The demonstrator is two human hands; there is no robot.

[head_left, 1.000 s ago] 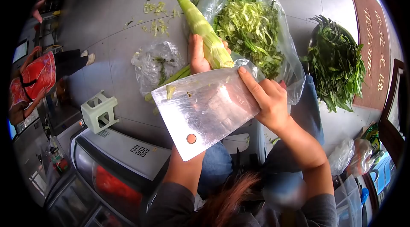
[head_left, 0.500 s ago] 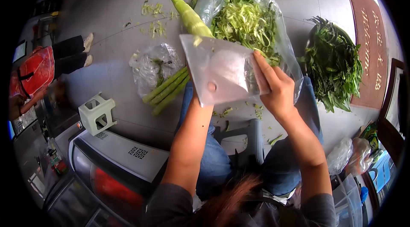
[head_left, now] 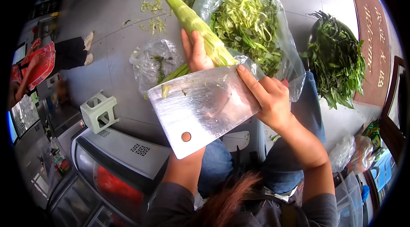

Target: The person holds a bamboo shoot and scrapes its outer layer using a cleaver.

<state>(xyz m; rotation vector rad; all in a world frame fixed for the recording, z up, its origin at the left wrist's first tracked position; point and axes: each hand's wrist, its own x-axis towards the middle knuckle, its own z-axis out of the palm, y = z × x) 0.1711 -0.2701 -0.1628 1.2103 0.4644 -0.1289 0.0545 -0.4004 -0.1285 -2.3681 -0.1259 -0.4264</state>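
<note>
My left hand (head_left: 197, 54) is wrapped around the thick lower part of a pale green celtuce stalk (head_left: 181, 11), whose narrow tip points up and left. My right hand (head_left: 272, 101) grips a broad metal cleaver (head_left: 203, 107), forefinger along the blade's upper edge near the handle, which the hand mostly hides. The wide blade, with a round hole near its far corner and green scraps stuck on it, lies just below the stalk's thick end and covers part of my left wrist. Behind the blade, more green stalks (head_left: 176, 73) show beside a crumpled clear bag (head_left: 154, 58).
A clear plastic bag (head_left: 285, 22) full of peelings and leaves lies open ahead. Right of it, dark leaves (head_left: 335, 58) fill a basin. A pale stool (head_left: 99, 111) stands left, above a low display case (head_left: 132, 150). Another person (head_left: 38, 67) is at far left.
The cleaver has swung down and left, its flat face turned more toward me, uncovering my left hand. The celtuce stalk has shifted slightly left and up.
</note>
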